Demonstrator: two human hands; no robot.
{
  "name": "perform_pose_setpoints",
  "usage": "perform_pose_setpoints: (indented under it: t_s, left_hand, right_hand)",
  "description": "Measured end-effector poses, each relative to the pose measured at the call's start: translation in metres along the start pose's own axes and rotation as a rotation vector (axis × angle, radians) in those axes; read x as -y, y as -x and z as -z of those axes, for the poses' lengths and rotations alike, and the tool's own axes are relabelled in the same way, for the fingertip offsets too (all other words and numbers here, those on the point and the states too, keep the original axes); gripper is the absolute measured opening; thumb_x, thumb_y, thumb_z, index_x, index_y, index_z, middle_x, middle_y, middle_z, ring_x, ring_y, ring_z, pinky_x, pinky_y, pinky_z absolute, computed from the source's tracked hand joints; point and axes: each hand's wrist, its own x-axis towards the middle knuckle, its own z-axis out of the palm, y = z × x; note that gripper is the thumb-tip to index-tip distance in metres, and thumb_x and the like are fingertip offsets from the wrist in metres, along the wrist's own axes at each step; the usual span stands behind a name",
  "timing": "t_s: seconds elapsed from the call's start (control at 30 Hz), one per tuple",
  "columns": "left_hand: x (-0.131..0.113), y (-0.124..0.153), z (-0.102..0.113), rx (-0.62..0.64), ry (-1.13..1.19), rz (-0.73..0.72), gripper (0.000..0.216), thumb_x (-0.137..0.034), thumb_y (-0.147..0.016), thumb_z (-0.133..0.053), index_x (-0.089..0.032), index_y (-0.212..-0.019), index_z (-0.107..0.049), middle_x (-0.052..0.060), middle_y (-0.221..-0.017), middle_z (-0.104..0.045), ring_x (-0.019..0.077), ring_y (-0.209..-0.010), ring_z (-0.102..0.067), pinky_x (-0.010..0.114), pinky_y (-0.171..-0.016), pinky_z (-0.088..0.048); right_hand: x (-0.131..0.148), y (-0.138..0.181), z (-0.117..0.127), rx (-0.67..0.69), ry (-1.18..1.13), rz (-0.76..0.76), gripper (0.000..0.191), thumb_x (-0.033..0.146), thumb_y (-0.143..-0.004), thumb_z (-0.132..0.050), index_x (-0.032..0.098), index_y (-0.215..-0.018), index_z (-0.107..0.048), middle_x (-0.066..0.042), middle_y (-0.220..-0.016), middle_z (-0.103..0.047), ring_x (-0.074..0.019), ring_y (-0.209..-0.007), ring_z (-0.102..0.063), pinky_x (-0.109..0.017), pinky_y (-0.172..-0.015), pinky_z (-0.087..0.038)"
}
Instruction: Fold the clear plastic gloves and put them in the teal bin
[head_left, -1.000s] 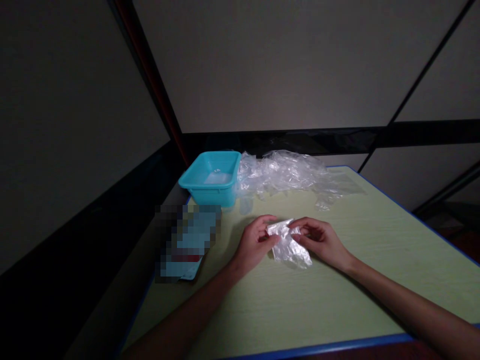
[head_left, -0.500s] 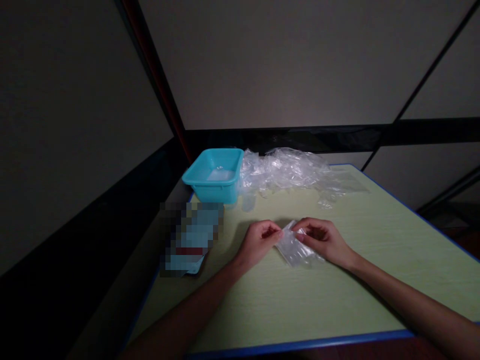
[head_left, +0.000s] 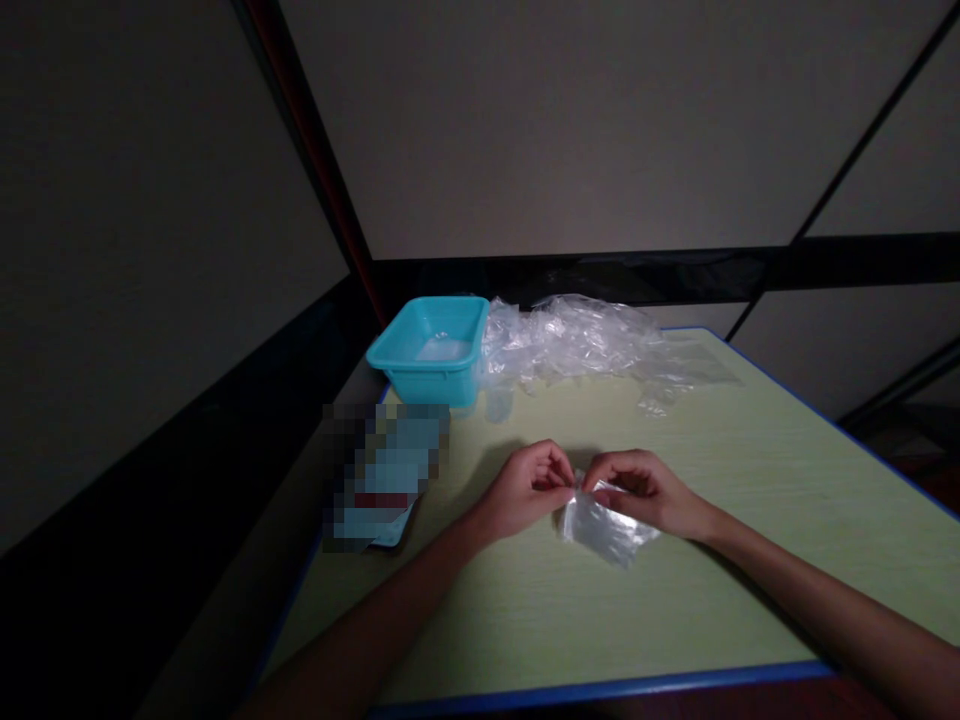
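Observation:
A small clear plastic bag (head_left: 604,530) lies on the pale green table (head_left: 675,590) between my hands. My left hand (head_left: 529,490) pinches its upper left corner with curled fingers. My right hand (head_left: 641,490) pinches the top edge just to the right, fingers closed on the plastic. The two hands almost touch above the bag.
A turquoise plastic tub (head_left: 431,350) stands at the table's far left corner, something pale inside. A heap of clear plastic bags (head_left: 585,345) lies beside it along the far edge. A blurred blue packet (head_left: 382,475) lies at the left edge. Dark rails surround the table.
The bag was crumpled and raised between my fingers; it now lies flatter and lower on the table. Both hands have moved slightly toward me.

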Motion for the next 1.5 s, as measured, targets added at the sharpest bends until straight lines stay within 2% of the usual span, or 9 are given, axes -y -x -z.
perform_pose_setpoints:
  t_s: [0.17,0.3,0.53,0.83,1.1,1.3,1.5]
  left_hand:
    - [0.000,0.000,0.002,0.034,-0.020,0.017,0.013,-0.010,-0.060,-0.066,-0.012,-0.071,-0.061,-0.002,-0.060,-0.055,0.0072,-0.053,-0.047,0.019,-0.051,-0.035]
    - [0.000,0.001,0.004,0.065,-0.024,0.052,0.017,-0.009,-0.058,-0.066,-0.011,-0.075,-0.064,-0.004,-0.052,-0.052,0.0068,-0.048,-0.044,0.018,-0.048,-0.031]
    - [-0.001,0.001,0.002,0.062,-0.005,0.107,0.009,-0.011,-0.061,-0.066,-0.012,-0.070,-0.064,0.000,-0.062,-0.062,0.0099,-0.058,-0.056,0.021,-0.058,-0.040]
    - [0.003,0.001,0.001,0.027,0.011,0.133,0.008,-0.012,-0.058,-0.071,-0.012,-0.062,-0.063,0.001,-0.061,-0.063,0.0107,-0.058,-0.058,0.021,-0.059,-0.043]
    - [0.002,0.000,0.001,-0.026,-0.003,0.093,0.005,-0.009,-0.056,-0.069,-0.012,-0.059,-0.066,0.001,-0.059,-0.063,0.0105,-0.056,-0.058,0.021,-0.057,-0.044]
    - [0.005,0.000,0.002,-0.101,-0.010,0.054,0.004,-0.011,-0.058,-0.068,-0.012,-0.062,-0.067,0.002,-0.061,-0.064,0.0110,-0.055,-0.059,0.021,-0.055,-0.045]
    - [0.008,-0.001,0.002,-0.184,-0.024,0.020,0.007,-0.013,-0.064,-0.067,-0.012,-0.070,-0.068,0.003,-0.068,-0.065,0.0132,-0.060,-0.061,0.023,-0.057,-0.047]
  right_hand:
    - [0.004,-0.002,0.003,-0.014,0.060,0.060,0.014,0.027,-0.080,-0.058,0.015,-0.079,-0.065,-0.005,-0.074,-0.064,-0.0131,-0.066,-0.056,-0.025,-0.060,-0.043]
    - [0.003,-0.001,0.003,-0.008,0.054,0.063,0.014,0.026,-0.080,-0.059,0.015,-0.076,-0.065,-0.004,-0.071,-0.062,-0.0117,-0.063,-0.054,-0.023,-0.057,-0.042]
    - [0.004,0.000,0.003,0.072,0.048,0.023,0.014,0.026,-0.079,-0.058,0.013,-0.078,-0.065,-0.005,-0.072,-0.062,-0.0115,-0.063,-0.055,-0.023,-0.056,-0.042]
    - [0.006,-0.001,0.005,0.098,0.077,0.032,0.014,0.024,-0.080,-0.056,0.014,-0.077,-0.064,-0.004,-0.071,-0.062,-0.0115,-0.064,-0.055,-0.023,-0.057,-0.043]
    - [0.005,0.002,0.019,0.123,0.063,0.006,0.012,0.024,-0.079,-0.057,0.015,-0.076,-0.065,-0.004,-0.070,-0.060,-0.0118,-0.062,-0.054,-0.024,-0.054,-0.042]
    - [0.004,0.001,0.027,0.035,0.029,0.002,0.012,0.025,-0.077,-0.058,0.016,-0.074,-0.066,-0.003,-0.068,-0.060,-0.0123,-0.060,-0.053,-0.025,-0.052,-0.039]
    - [0.006,-0.003,0.020,-0.186,0.059,0.000,0.012,0.028,-0.073,-0.062,0.017,-0.071,-0.066,-0.004,-0.070,-0.060,-0.0137,-0.063,-0.053,-0.026,-0.053,-0.040]
